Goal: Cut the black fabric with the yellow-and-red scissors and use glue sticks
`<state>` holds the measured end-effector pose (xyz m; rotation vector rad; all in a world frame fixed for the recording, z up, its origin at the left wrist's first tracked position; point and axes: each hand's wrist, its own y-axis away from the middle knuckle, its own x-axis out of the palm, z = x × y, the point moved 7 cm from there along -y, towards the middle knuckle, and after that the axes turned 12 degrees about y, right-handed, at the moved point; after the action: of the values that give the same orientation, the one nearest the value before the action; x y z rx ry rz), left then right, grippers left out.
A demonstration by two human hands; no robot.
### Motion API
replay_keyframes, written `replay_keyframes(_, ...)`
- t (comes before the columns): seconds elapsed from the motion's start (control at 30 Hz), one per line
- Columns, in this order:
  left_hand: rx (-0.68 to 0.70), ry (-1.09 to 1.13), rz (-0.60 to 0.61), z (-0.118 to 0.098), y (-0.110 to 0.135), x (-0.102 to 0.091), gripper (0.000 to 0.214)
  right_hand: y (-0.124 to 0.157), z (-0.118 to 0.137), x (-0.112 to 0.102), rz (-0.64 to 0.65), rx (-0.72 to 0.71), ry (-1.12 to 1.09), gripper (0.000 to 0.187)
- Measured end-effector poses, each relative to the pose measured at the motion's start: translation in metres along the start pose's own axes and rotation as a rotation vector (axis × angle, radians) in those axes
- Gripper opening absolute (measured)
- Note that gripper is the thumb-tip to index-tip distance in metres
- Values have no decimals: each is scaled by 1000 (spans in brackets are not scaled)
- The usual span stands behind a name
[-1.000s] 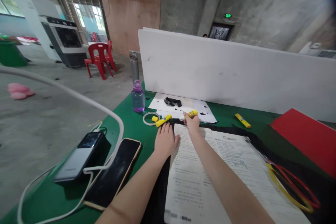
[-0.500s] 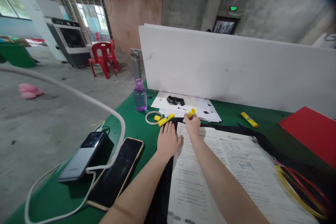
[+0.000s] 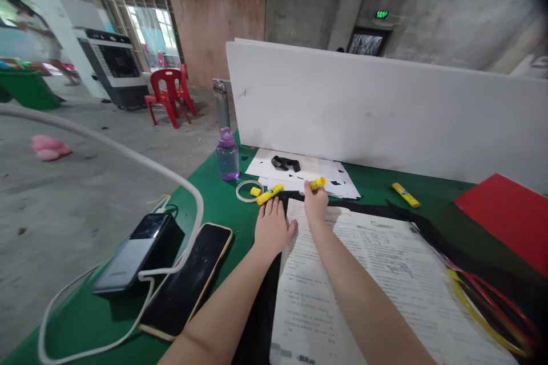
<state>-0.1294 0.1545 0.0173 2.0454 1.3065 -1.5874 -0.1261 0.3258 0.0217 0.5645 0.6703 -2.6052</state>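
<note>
My right hand (image 3: 315,204) is closed around a yellow glue stick (image 3: 318,183), held tilted near the top edge of a printed sheet (image 3: 342,274). Flat and with fingers spread, my left hand (image 3: 273,223) presses on the sheet's upper left corner and the black material (image 3: 259,308) under it. Just beyond its fingertips lies a second yellow glue stick (image 3: 270,194), with a small yellow cap (image 3: 256,191) and a roll of tape (image 3: 240,196) beside it. White papers (image 3: 261,166) carrying black scraps (image 3: 286,163) lie behind both hands.
A purple bottle (image 3: 228,155), phone (image 3: 188,282) and power bank (image 3: 135,254) with a white cable occupy the left side. Another glue stick (image 3: 406,195), a red folder (image 3: 509,219) and scissors (image 3: 488,308) are on the right. A white board (image 3: 377,108) stands behind. A person (image 3: 40,34) is far left.
My right hand has shifted slightly right, and the glue stick in it now leans more to the right. My left hand stays in place. A person has appeared at the far left.
</note>
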Motion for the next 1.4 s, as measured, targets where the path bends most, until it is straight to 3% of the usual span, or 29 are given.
replay_keyframes(0.07,6,2,-4,0,0,0,65,0,-1,-2,-20,26,-57,48)
replay_keyframes(0.23,14,5,-9,1,1,1,64,6,13,20,241,-136,68,41)
replay_keyframes(0.3,9,3,-12,1,1,2,64,8,14,24,270,-163,132,39)
replay_keyframes(0.67,6,8,-13,-1,2,-2,64,5,13,8,68,-188,321,30)
replay_keyframes(0.8,3,9,-22,-1,2,-2,62,3,9,2,-9,-176,232,31)
replay_keyframes(0.93,2,6,-14,-1,1,-2,63,-2,-5,-7,-77,-23,44,42)
replay_keyframes(1.07,19,8,-18,-2,1,-3,63,-3,-4,-3,4,4,-33,47)
replay_keyframes(1.3,26,10,-34,-2,1,-4,60,9,17,22,340,-215,54,35)
replay_keyframes(1.4,28,4,-37,-3,2,-4,59,10,16,26,345,-230,159,34)
